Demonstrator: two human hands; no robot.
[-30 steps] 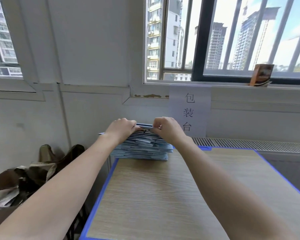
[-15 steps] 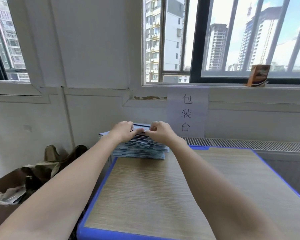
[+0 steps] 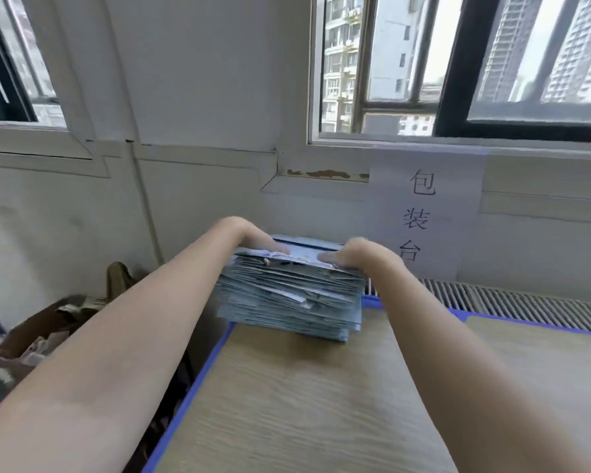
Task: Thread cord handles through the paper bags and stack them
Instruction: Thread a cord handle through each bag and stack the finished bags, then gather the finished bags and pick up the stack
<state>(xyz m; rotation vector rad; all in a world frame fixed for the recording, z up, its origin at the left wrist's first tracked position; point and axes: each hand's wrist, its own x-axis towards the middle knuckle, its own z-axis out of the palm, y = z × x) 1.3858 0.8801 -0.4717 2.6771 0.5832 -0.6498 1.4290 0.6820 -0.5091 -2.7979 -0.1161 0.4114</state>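
A thick stack of flat blue-grey paper bags lies at the far left corner of the wooden table. My left hand grips the left end of the stack's top bag, thumb lying on top. At the right end, my right hand grips the same bag, thumb pointing inward. The fingers of both hands are hidden behind the stack. A small metal eyelet shows on the top bag's near edge. No cord is visible.
The table has a blue rim and stands against a white wall with a paper sign. A radiator grille runs behind the table on the right. A brown box with crumpled paper sits on the floor at the left.
My hands have moved apart from the middle of the top bag to its two ends. The view has moved closer to the stack.
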